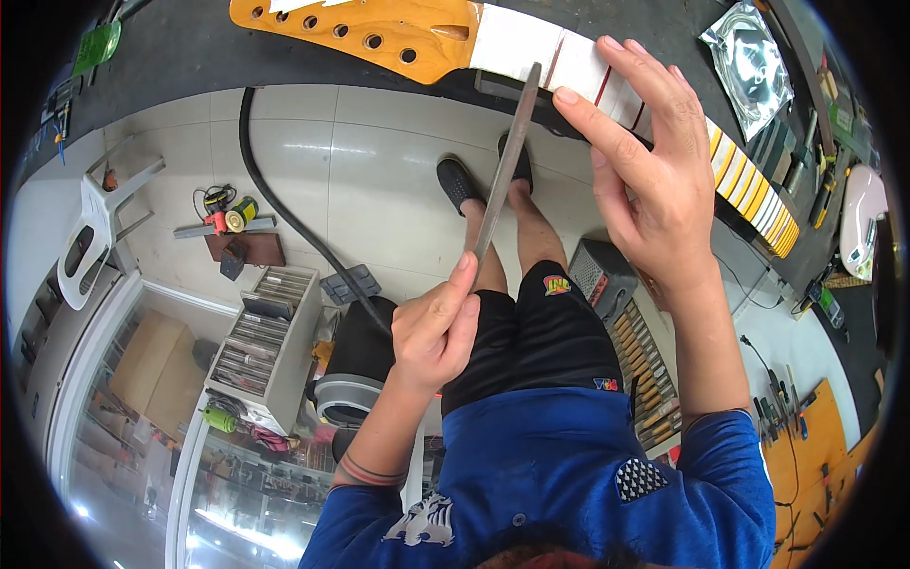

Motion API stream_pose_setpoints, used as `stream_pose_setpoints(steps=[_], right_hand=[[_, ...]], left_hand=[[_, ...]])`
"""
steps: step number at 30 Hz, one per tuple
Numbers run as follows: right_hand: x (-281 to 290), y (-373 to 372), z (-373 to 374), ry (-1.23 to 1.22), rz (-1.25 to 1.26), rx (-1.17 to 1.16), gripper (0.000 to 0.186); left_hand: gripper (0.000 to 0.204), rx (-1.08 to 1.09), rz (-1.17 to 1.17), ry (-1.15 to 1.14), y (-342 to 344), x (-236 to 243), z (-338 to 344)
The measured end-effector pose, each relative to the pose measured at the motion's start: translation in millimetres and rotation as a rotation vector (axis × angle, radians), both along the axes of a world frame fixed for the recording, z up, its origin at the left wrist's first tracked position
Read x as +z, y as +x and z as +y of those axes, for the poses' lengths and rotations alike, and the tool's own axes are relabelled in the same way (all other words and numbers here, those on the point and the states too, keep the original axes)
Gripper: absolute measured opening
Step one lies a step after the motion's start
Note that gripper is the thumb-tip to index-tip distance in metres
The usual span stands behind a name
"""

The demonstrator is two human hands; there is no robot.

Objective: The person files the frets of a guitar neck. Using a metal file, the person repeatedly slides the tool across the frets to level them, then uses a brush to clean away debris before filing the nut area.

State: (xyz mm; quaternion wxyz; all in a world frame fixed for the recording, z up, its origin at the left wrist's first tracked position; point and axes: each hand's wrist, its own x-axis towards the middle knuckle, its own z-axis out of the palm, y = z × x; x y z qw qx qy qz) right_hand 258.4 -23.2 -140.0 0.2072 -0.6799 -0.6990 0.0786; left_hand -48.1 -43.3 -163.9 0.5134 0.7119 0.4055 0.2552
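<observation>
A guitar neck lies along the bench, with its amber wooden headstock (441,40) at the left. White tape (517,43) covers the fretboard between the frets, and yellow-striped strips (744,173) run toward its right end. My left hand (436,327) is closed round the lower end of a long, slim metal file (509,161). The file slants up to the right, its tip over the taped fretboard close to the near edge; whether it touches cannot be told. My right hand (659,152) is open, fingers stretched over the neck right of the file, index fingertip at the near edge.
The dark bench (171,62) curves across the top, with a clear plastic packet (749,66) beyond the neck. A black hose (284,204) hangs toward a vacuum-like canister (349,398). A white plastic chair (90,242), a drawer rack (261,341) and tools stand at the left.
</observation>
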Motion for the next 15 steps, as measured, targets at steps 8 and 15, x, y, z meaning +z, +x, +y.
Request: stream_pose_setpoints(steps=[8, 15], right_hand=[[1.6, 0.1, -0.1, -0.006, 0.006, 0.000, 0.067], [-0.5, -1.9, 0.8, 0.007, 0.031, -0.020, 0.065]], left_hand=[[0.063, -0.058, 0.056, 0.035, 25.0, 10.6, 19.9], [0.066, -0.038, 0.057, 0.191, 100.1, 12.9, 80.9]])
